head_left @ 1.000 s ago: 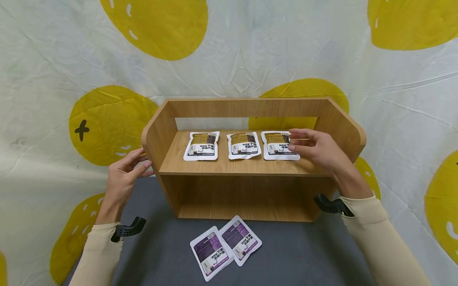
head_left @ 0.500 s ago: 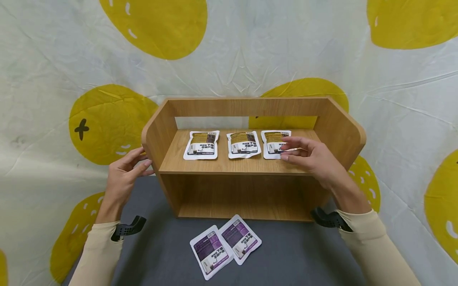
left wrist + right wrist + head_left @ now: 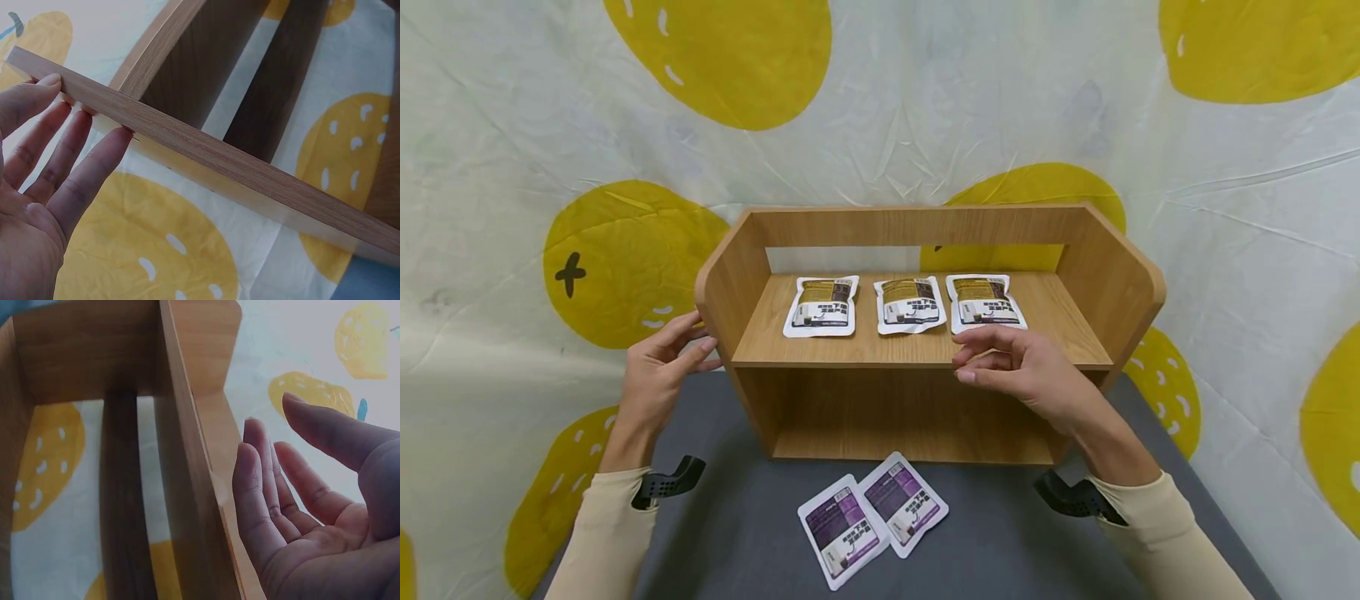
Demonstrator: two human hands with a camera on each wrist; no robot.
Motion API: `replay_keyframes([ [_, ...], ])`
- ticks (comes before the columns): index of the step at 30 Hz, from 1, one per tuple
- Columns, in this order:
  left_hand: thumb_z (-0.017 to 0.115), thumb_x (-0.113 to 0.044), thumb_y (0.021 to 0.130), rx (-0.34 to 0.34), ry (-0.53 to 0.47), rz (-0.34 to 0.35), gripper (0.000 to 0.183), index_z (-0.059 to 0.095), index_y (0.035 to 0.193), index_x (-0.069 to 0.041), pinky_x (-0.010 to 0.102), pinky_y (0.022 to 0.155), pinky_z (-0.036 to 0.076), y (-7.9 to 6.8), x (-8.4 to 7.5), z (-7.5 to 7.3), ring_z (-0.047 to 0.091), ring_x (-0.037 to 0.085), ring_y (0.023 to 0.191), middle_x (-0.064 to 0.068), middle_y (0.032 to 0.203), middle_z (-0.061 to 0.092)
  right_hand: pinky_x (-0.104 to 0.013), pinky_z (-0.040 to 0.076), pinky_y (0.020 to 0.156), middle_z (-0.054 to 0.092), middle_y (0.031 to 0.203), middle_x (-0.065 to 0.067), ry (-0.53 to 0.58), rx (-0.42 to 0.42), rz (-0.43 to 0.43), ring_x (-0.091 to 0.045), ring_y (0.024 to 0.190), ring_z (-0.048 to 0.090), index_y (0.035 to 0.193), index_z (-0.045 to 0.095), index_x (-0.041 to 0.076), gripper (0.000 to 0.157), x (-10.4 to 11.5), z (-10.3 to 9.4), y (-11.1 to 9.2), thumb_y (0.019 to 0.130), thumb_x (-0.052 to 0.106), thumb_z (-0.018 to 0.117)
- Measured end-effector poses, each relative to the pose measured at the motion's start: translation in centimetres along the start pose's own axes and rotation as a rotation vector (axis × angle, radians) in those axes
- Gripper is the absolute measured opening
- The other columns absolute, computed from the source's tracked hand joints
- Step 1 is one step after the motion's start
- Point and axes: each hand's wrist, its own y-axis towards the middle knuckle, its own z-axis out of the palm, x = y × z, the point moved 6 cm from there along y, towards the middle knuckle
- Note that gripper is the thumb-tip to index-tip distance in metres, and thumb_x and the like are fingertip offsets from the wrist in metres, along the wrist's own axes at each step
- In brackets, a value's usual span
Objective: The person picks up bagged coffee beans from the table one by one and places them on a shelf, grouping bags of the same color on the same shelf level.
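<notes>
Beside a two-tier wooden shelf (image 3: 850,352), my left hand (image 3: 658,371) rests its fingertips on the outer side panel. The left wrist view shows the thumb lying on the panel's edge (image 3: 181,134) and straight fingers against its outer face. My right hand (image 3: 1033,379) hovers at the front edge of the upper tier, fingers loosely bent, holding nothing. Just behind it lies a white pouch with a gold label (image 3: 985,300). Two similar pouches, a middle one (image 3: 911,305) and a left one (image 3: 822,307), lie in the same row.
Two white pouches with purple labels, one on the left (image 3: 842,533) and one on the right (image 3: 904,504), overlap on the dark grey tabletop (image 3: 1000,533) before the shelf. A white cloth (image 3: 880,100) with yellow fruit shapes hangs behind.
My right hand has drawn away from the right gold-labelled pouch, moving left and toward me to the shelf's front edge. That pouch is now uncovered. The left hand stays put.
</notes>
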Motion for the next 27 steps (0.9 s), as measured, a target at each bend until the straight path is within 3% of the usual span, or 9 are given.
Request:
replay_keyframes([
  [10,0.06,0.012,0.095,-0.003,0.002,-0.004,0.045,0.055,0.14,0.009,0.035,0.075,0.064,0.0,-0.1,0.1,0.066,0.016,0.113,0.005,0.131,0.065,-0.028,0.062,0.088,0.069,0.117,-0.014,0.099,0.112,-0.032,-0.024,0.102,0.071,0.13,0.064,0.006,0.039,-0.8,3.7,-0.5,0.092,0.01,0.075],
  [17,0.059,0.014,0.095,-0.002,-0.015,0.001,0.045,0.054,0.14,0.01,0.036,0.075,0.063,-0.1,-0.2,0.0,0.066,0.016,0.113,0.005,0.131,0.066,-0.03,0.062,0.089,0.068,0.12,-0.017,0.163,0.183,-0.018,-0.026,0.102,0.071,0.13,0.063,0.002,0.04,-1.4,6.2,-0.6,0.093,0.008,0.075],
  [27,0.061,0.013,0.095,-0.01,0.003,-0.005,0.045,0.056,0.139,0.01,0.035,0.075,0.063,0.0,-0.1,0.0,0.067,0.018,0.112,0.004,0.13,0.066,-0.027,0.061,0.088,0.067,0.119,-0.023,0.188,0.248,0.026,-0.031,0.104,0.07,0.136,0.059,-0.001,0.048,-4.3,10.1,-0.2,0.092,0.007,0.075],
])
